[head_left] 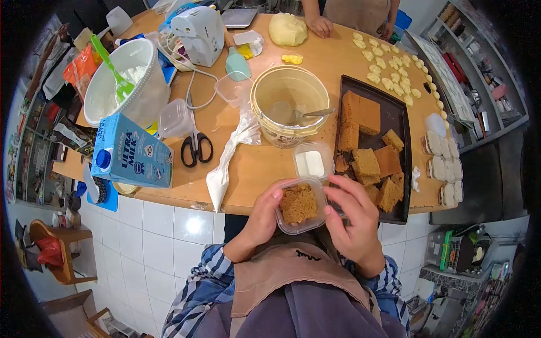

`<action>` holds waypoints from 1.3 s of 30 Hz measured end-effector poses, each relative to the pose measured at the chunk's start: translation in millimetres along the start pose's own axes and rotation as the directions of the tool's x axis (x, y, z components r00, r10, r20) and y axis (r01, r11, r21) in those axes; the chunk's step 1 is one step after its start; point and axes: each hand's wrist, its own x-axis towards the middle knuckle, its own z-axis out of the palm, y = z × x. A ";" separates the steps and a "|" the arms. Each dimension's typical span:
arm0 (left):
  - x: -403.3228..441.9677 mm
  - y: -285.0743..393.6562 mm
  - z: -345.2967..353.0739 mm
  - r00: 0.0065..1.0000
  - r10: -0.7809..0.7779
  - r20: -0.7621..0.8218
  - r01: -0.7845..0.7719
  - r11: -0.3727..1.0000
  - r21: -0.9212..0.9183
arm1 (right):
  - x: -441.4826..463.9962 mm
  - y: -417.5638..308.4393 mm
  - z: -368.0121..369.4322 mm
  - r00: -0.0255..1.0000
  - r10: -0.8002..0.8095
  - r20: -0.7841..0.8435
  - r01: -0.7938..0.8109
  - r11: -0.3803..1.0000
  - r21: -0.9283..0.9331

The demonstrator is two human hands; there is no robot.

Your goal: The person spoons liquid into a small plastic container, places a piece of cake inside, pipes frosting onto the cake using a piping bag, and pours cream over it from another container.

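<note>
My left hand [260, 217] is closed around the side of a small clear plastic container [302, 225], held just off the table's front edge. A brown piece of sponge cake [298, 203] sits inside it. My right hand [354, 221] is at the container's right side, fingers apart, with the thumb at the rim. Just beyond stands another clear container [313, 160] with a white filling. To the right, a dark baking tray [401, 209] carries several cut pieces of brown cake [366, 163].
A tub [290, 84] with a spoon, a piping bag [225, 163], black-handled scissors [196, 150], a milk carton [133, 152] and a white mixing bowl [147, 67] are on the table [186, 188]. Across it, a person's hand [320, 26] rests near dough [287, 30]. Filled containers [442, 169] line the right edge.
</note>
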 end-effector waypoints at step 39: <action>16.4 -28.0 -9.6 0.983 0.048 0.180 0.018 0.936 -0.351 | 12.8 -20.5 0.7 0.898 -0.273 0.346 0.326 0.939 -0.105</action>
